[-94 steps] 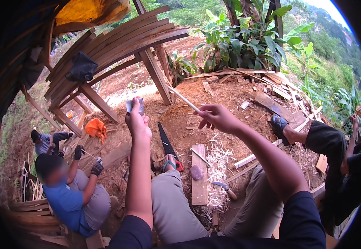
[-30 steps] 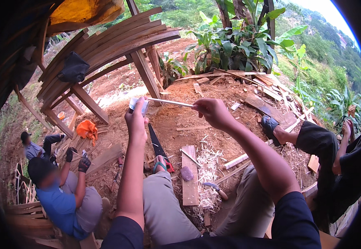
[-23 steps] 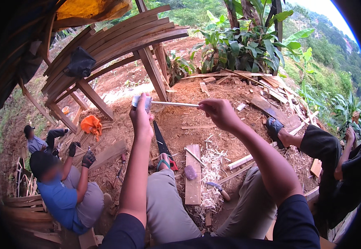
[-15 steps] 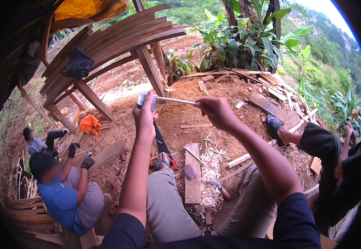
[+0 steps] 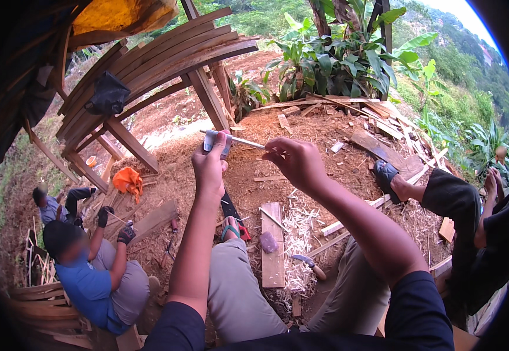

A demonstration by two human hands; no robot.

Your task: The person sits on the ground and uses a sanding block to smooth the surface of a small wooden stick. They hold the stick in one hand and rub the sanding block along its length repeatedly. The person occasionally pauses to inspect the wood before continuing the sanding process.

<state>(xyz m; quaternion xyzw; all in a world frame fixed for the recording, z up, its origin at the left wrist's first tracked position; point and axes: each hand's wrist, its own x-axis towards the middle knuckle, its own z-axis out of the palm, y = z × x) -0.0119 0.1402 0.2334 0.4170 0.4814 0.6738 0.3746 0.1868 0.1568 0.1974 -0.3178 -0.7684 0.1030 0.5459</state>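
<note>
Pale stick (image 5: 247,142) in right hand (image 5: 295,162)

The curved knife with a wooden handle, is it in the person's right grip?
No, the curved knife lies by the wood shavings, while the right grip pinches a thin pale stick.

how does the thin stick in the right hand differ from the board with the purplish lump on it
Width: the thin stick is narrow, while the board is much broader. Place: the thin stick is held up in the right hand; the board lies on the ground. Colour: the thin stick looks whitish, the board tan. Both are longer than wide and look wooden.
</note>
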